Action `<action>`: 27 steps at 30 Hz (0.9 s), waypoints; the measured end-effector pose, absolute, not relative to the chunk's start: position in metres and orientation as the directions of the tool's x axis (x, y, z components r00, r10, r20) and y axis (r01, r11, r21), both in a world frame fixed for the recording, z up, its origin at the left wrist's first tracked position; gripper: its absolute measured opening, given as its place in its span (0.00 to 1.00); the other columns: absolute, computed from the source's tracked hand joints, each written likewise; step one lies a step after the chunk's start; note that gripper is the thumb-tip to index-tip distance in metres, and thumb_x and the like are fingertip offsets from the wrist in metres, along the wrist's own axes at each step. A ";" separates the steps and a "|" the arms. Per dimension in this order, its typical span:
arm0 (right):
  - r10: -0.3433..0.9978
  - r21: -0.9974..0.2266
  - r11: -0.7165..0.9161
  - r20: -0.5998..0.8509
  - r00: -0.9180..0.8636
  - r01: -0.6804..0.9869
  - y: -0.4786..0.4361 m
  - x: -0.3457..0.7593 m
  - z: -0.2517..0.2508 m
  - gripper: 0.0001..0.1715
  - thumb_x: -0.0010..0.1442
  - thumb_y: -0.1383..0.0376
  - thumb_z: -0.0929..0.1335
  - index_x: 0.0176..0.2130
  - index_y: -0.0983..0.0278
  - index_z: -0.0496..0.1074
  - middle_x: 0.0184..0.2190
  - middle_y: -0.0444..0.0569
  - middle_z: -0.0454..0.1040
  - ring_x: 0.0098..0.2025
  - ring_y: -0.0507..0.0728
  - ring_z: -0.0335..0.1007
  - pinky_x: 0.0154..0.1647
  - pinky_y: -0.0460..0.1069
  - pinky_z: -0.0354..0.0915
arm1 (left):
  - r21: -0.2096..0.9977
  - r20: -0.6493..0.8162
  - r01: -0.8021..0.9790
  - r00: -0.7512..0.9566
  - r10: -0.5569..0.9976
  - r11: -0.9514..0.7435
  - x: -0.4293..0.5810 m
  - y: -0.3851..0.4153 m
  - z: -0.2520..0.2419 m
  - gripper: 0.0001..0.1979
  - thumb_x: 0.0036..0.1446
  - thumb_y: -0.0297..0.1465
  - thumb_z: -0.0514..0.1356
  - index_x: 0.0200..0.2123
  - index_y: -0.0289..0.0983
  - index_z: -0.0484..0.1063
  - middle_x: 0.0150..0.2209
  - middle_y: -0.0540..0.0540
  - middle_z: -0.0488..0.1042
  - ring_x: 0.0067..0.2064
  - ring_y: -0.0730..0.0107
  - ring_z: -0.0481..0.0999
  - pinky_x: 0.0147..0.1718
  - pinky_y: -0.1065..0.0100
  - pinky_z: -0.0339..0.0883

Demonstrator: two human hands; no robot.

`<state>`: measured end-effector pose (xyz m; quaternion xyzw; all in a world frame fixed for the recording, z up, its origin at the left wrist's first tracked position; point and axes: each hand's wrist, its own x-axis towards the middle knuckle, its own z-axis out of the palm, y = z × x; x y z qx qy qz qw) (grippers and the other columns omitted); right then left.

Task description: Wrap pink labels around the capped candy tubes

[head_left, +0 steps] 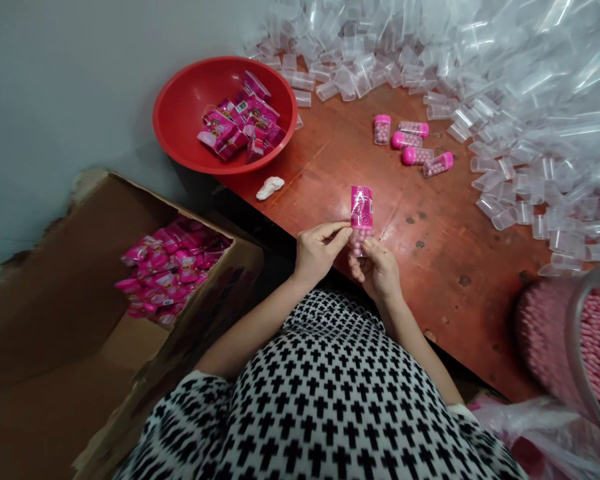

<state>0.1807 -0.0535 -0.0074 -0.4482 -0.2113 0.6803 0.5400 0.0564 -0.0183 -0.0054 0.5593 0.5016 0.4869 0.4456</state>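
Observation:
In my right hand is a clear tube of pink candy balls, held upright between thumb and fingers near the table's front edge. A pink printed plastic sleeve covers the tube's upper part and sticks up above it. My left hand is closed in a pinch, its thumb and forefinger at the sleeve's lower left edge. Beyond the hands lie several filled tubes with pink caps, one of them standing upright.
A red bowl of flat pink sleeves sits at the table's left edge, near a crumpled white scrap. Sleeved tubes fill part of a cardboard box. Clear empty tubes pile up behind; a candy tub stands right.

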 end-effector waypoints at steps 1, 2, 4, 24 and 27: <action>0.922 -0.768 -0.334 -0.387 -0.019 -0.546 -0.054 0.181 -0.007 0.15 0.51 0.56 0.71 0.31 0.65 0.68 0.16 0.41 0.71 0.12 0.46 0.61 0.08 0.39 0.52 | 0.983 0.112 0.146 0.027 0.993 -0.115 0.057 -0.018 -0.005 0.07 0.55 0.33 0.62 0.34 0.40 0.81 0.36 0.47 0.82 0.34 0.68 0.79 0.38 0.67 0.71; 0.919 -0.764 -0.343 -0.392 -0.029 -0.547 -0.054 0.181 -0.007 0.15 0.51 0.56 0.71 0.31 0.65 0.68 0.16 0.41 0.70 0.11 0.46 0.60 0.07 0.39 0.50 | 0.979 0.126 0.160 0.029 0.992 -0.129 0.057 -0.018 -0.004 0.07 0.55 0.32 0.62 0.33 0.40 0.81 0.36 0.47 0.82 0.33 0.68 0.79 0.37 0.67 0.71; 0.914 -0.752 -0.363 -0.402 -0.053 -0.551 -0.054 0.181 -0.007 0.16 0.51 0.55 0.71 0.31 0.65 0.69 0.15 0.41 0.69 0.10 0.46 0.58 0.06 0.39 0.47 | 0.973 0.149 0.176 0.028 0.989 -0.151 0.057 -0.017 -0.003 0.07 0.55 0.32 0.62 0.32 0.40 0.81 0.33 0.47 0.82 0.32 0.69 0.78 0.36 0.68 0.70; 0.854 -0.574 -0.512 -0.418 -0.309 -0.639 -0.055 0.188 -0.012 0.17 0.55 0.50 0.67 0.30 0.61 0.65 0.12 0.32 0.56 0.08 0.43 0.36 0.07 0.39 0.40 | 0.923 0.270 0.263 0.073 0.960 -0.279 0.061 -0.023 -0.002 0.07 0.57 0.33 0.61 0.35 0.40 0.79 0.35 0.46 0.80 0.33 0.69 0.77 0.37 0.69 0.69; 0.847 -0.570 -0.524 -0.426 -0.317 -0.633 -0.056 0.189 -0.012 0.17 0.55 0.51 0.68 0.31 0.61 0.66 0.13 0.32 0.57 0.08 0.43 0.36 0.07 0.39 0.39 | 0.888 0.320 0.314 0.100 0.942 -0.335 0.060 -0.022 -0.002 0.09 0.59 0.33 0.59 0.34 0.39 0.79 0.33 0.46 0.80 0.32 0.70 0.77 0.36 0.69 0.67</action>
